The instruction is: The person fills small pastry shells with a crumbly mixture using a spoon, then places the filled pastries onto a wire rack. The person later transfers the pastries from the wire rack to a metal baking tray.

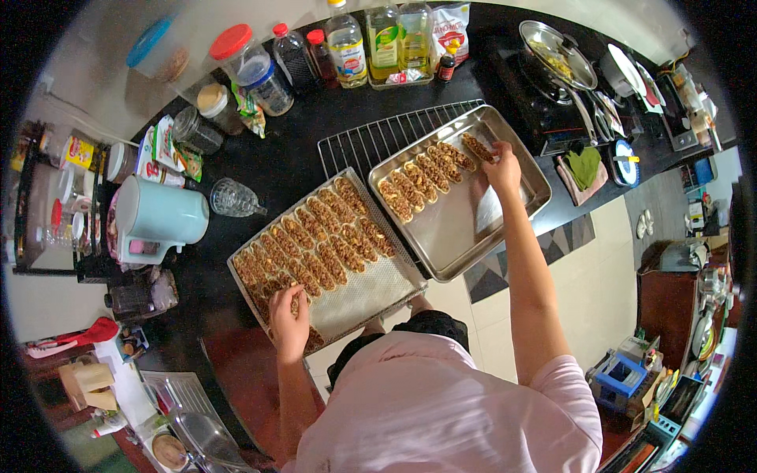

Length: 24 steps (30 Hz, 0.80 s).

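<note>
Oblong biscuits topped with chopped nuts [319, 256] lie in close rows on a mat-lined baking tray [386, 288] at the left. My left hand [290, 322] bends over the near-left end of those rows. Its fingers are closed on a nut-topped biscuit, which they largely cover. To the right is a deeper metal baking pan [449, 252], where several more biscuits form a slanting row along the far side. My right hand [503, 169] pinches one nut-topped biscuit [477, 147] by its near end, at the right end of that row.
A black wire rack [386, 138] lies partly under the pan. A glass jug-like vessel [234, 198] and a pale blue pitcher [162, 217] stand at the left. Oil bottles [347, 47] and jars line the wall. A lidded frying pan [558, 59] sits on the stove at the far right.
</note>
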Tool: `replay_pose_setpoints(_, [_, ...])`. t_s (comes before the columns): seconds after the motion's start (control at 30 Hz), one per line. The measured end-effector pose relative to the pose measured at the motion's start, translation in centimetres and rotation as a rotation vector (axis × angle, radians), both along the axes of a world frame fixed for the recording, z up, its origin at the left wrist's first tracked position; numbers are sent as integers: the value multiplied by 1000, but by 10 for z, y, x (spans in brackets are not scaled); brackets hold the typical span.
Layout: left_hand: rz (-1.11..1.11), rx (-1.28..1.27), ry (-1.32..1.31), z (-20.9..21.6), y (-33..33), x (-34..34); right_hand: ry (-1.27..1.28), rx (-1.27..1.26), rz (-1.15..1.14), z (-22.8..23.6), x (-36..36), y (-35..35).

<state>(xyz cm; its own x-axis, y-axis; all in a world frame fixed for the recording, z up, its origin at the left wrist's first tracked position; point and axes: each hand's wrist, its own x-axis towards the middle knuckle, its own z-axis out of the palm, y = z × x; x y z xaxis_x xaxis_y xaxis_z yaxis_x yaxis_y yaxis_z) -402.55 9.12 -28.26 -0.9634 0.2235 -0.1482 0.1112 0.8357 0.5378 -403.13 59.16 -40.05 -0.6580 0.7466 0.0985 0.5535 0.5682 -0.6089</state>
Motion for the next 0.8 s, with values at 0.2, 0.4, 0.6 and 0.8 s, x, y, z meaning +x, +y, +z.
replay_pose_setpoints(0.2, [11, -9, 19, -2, 12, -1, -8, -98, 91, -6, -13, 0])
replay_pose_setpoints(0.4, [5, 31, -11, 1, 28, -6, 20, -143, 143, 3, -3, -3])
replay_pose_setpoints(0.6, [-18, 3, 32, -7, 28, -12, -18, -69, 89, 11, 23, -16])
replay_pose_setpoints(0.8, [-33, 43, 41, -3, 30, -17, -177, -81, 151, 5, 22, -41])
